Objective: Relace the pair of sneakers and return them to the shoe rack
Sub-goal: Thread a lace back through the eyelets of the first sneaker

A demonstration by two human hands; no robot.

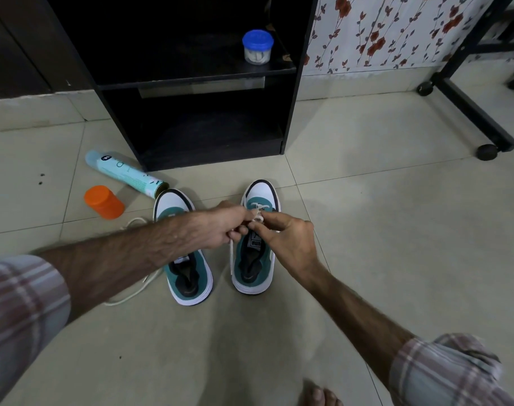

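Two sneakers on the tiled floor [367,200], toes toward the shoe rack [197,83], just in front of its base. Right sneaker [257,259]: teal and white, a white lace [258,213] threaded only through the eyelets nearest the toe. Left hand [217,227] and right hand [285,238] meet over its tongue; fingers of both pressed together, pinching the lace between thumb and fingertips. One lace end hangs down from the left hand, along the sneaker's inner side. Which eyelet is being worked: cannot tell, the fingers cover it.

Left sneaker [185,268]: middle hidden under the left forearm, so its eyelets are out of sight. One loose lace [132,294] lies on the floor beside it, farther from the right sneaker, partly covered by the same forearm.

Left of the rack's base: one spray can [124,172] on its side, its end touching or nearly touching the left sneaker's toe; one orange-lidded jar [103,202] near it.

Rack: dark, two open shelves visible, top cut off by the frame. One blue-lidded tub [257,48] on the upper shelf's right end; contents pale, unclear.

Right of the rack: black wheeled frame [469,106], two wheels visible, the rest cut off. Two plaid sleeves [21,303] at the lower corners. Toes of one bare foot [320,395] at the bottom edge.
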